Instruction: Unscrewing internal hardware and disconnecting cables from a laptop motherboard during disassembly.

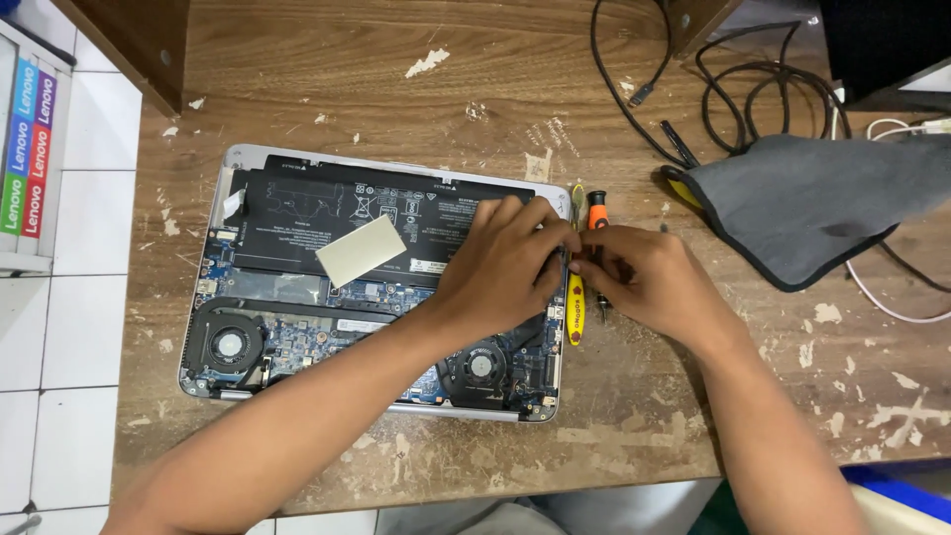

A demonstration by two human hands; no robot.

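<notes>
Both hands at the right edge of an opened laptop [297, 258].
Left hand [500, 263] rests there, fingers together; right hand [649, 282] has its fingers clamped on an orange-handled screwdriver [597, 210].

The left hand [505, 260] hides the laptop's [297, 327] right edge and part of the yellow tool [576, 309] beside it, the right hand [649, 280] covers most of the orange-handled screwdriver [597, 210], and the grey cloth [802, 203] right of the laptop hides another yellow tool.
</notes>
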